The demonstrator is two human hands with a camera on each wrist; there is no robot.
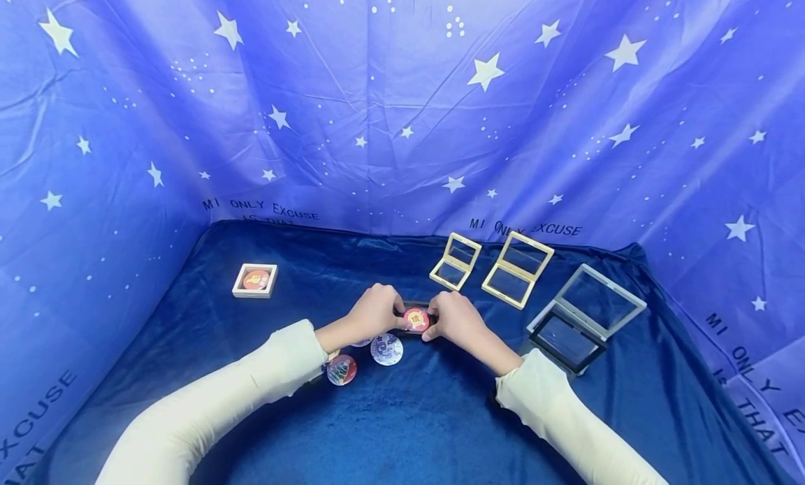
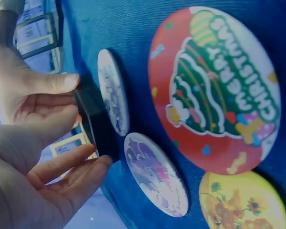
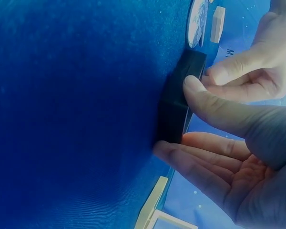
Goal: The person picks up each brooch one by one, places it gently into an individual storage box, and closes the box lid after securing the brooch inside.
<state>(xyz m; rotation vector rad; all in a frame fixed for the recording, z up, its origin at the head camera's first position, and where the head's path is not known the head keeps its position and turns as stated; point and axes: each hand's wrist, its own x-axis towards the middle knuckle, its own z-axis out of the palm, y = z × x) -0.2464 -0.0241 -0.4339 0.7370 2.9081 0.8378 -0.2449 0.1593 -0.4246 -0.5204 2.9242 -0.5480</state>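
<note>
A small black display case (image 1: 407, 329) lies on the dark blue cloth between the two hands, with a round red button badge (image 1: 416, 320) at its top face. My left hand (image 1: 375, 310) holds the case's left end, its thumb over the top near the badge and its fingertips (image 2: 102, 162) at the side. At the other end my right hand (image 1: 462, 321) grips the case, its thumb (image 3: 195, 86) along the near edge and fingers around the end. Nearest the left hand are a purple-white badge (image 1: 386, 349) and a red Christmas-tree badge (image 1: 342, 370).
A white framed badge (image 1: 254, 281) stands at the far left. Two open cream cases (image 1: 455, 261) (image 1: 518, 269) sit behind the right hand. To the right lie an open grey case (image 1: 569, 309) and a black frame (image 1: 568, 341). A yellow badge (image 2: 243, 200) overlaps the Christmas badge.
</note>
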